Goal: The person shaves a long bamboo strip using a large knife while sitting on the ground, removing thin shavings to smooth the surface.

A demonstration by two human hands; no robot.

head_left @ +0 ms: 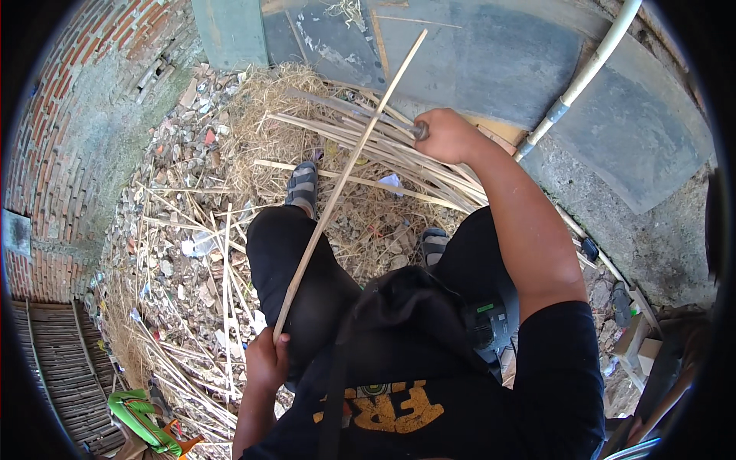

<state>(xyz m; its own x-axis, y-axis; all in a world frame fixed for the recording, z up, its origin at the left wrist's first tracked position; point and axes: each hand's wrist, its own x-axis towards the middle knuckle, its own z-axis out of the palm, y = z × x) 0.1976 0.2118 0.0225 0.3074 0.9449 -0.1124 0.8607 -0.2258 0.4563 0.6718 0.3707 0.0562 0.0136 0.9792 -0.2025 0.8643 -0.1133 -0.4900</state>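
Observation:
My left hand (266,360), low at the left beside my thigh, is closed round the near end of a long bamboo strip (337,192). That strip slants up and to the right across my left knee, its far tip near the grey panels. At the upper right my right hand (446,136) is a fist round a dark handle (419,130) with a rounded end; the rest of that tool cannot be made out. Beneath and beside the fist lies a bundle of split bamboo strips (368,136), running from upper left to lower right. The right hand stays apart from the held strip.
Loose bamboo strips (228,291) lie on rubble-strewn ground at the left. Dry shavings (268,115) are heaped ahead of my sandalled feet. A brick wall (69,153) bounds the left; grey panels (491,61) and a pale pipe (583,77) stand ahead and right.

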